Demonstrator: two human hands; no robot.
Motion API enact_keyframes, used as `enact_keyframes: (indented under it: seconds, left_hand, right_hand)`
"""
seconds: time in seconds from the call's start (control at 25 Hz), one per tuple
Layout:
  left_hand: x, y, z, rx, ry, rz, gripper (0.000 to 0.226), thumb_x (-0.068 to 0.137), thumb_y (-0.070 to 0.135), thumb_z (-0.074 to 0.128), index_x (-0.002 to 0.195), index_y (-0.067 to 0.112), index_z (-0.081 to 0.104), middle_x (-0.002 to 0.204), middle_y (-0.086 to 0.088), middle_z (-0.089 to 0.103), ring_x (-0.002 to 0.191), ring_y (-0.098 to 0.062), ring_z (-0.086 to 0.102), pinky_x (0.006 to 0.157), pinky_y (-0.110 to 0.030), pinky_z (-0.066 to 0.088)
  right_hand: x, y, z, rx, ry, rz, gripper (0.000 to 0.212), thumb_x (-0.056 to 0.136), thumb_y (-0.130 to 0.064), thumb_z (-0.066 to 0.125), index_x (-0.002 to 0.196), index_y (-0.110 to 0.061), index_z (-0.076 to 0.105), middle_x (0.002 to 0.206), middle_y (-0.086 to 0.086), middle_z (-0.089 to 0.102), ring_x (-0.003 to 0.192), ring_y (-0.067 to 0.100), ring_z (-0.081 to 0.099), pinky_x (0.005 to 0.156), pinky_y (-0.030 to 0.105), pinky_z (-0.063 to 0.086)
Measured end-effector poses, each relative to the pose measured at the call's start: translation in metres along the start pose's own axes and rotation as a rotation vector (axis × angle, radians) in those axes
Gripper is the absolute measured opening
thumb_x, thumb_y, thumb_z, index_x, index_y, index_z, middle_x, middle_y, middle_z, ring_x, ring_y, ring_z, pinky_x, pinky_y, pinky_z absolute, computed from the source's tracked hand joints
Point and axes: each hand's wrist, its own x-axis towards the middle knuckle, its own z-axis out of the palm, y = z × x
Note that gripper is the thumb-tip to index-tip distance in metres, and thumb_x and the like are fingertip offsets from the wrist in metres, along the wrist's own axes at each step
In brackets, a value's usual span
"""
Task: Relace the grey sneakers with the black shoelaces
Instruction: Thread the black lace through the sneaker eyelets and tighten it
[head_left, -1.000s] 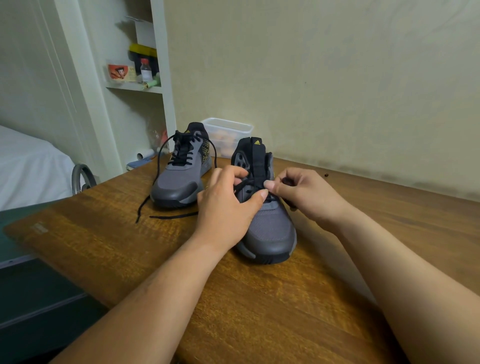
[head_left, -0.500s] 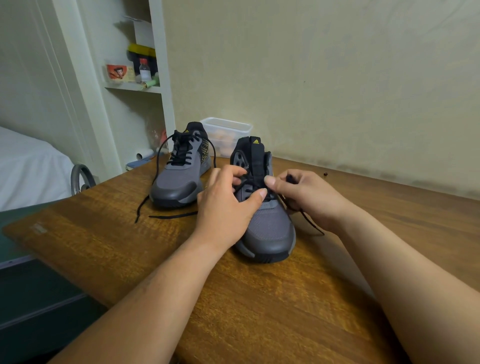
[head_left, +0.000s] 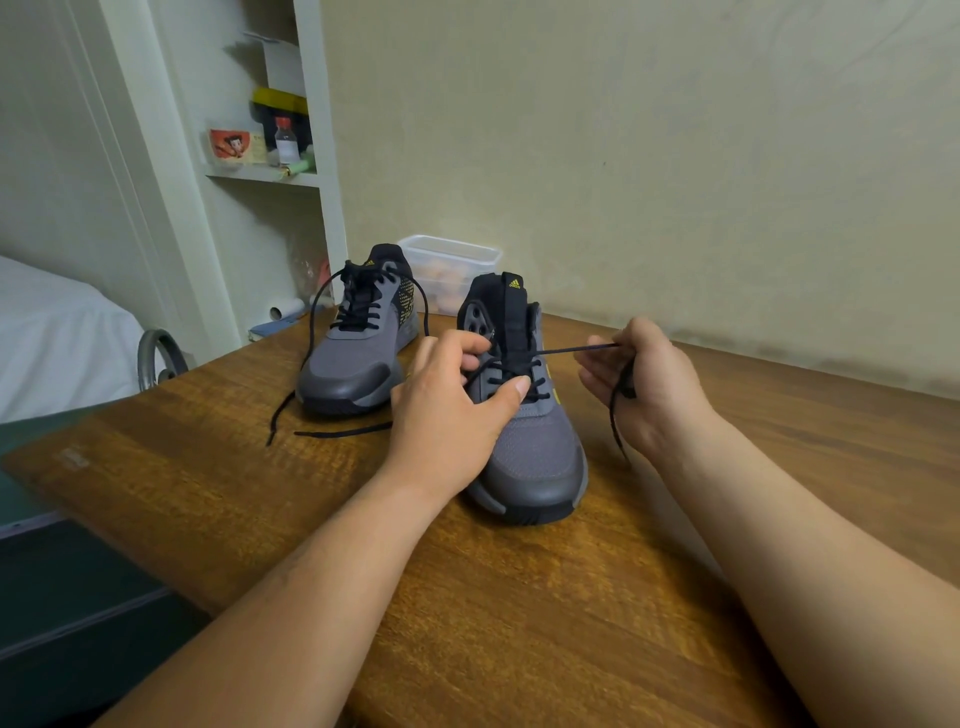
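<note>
Sneakers stand on the table: the near sneaker sits between both hands, and the far sneaker sits behind-left, laced, with loose ends lying on the wood. The left hand covers the near sneaker's left side, fingers curled on the lace. The right hand pinches that lace, stretched taut. Behind, a clear tub holds pale orange round items. A shelf carries a bottle.
</note>
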Motion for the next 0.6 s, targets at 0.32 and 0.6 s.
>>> enact_keyframes:
  seconds: [0.32, 0.6]
  left_hand:
    - [0.004, -0.002, -0.004, -0.064, -0.069, -0.013, 0.044, 0.09, 0.039, 0.08, 0.128, 0.031, 0.059, 0.115, 0.015, 0.056, 0.105, -0.003, 0.056, 0.097, -0.037, 0.054]
    - [0.007, -0.009, -0.012, -0.065, -0.132, -0.104, 0.05, 0.087, 0.06, 0.075, 0.122, 0.032, 0.055, 0.096, 0.007, 0.058, 0.089, -0.006, 0.06, 0.077, -0.03, 0.052]
  right_hand:
    - [-0.003, 0.009, 0.001, -0.166, -0.068, -0.078, 0.015, 0.105, -0.024, 0.058, 0.093, -0.015, 0.055, 0.065, -0.001, 0.054, 0.053, 0.015, 0.056, 0.054, 0.029, 0.05]
    - [0.007, 0.001, -0.018, -0.545, -0.007, -0.195, 0.026, 0.102, -0.042, 0.064, 0.103, -0.016, 0.061, 0.092, 0.005, 0.063, 0.068, 0.017, 0.059, 0.059, 0.03, 0.046]
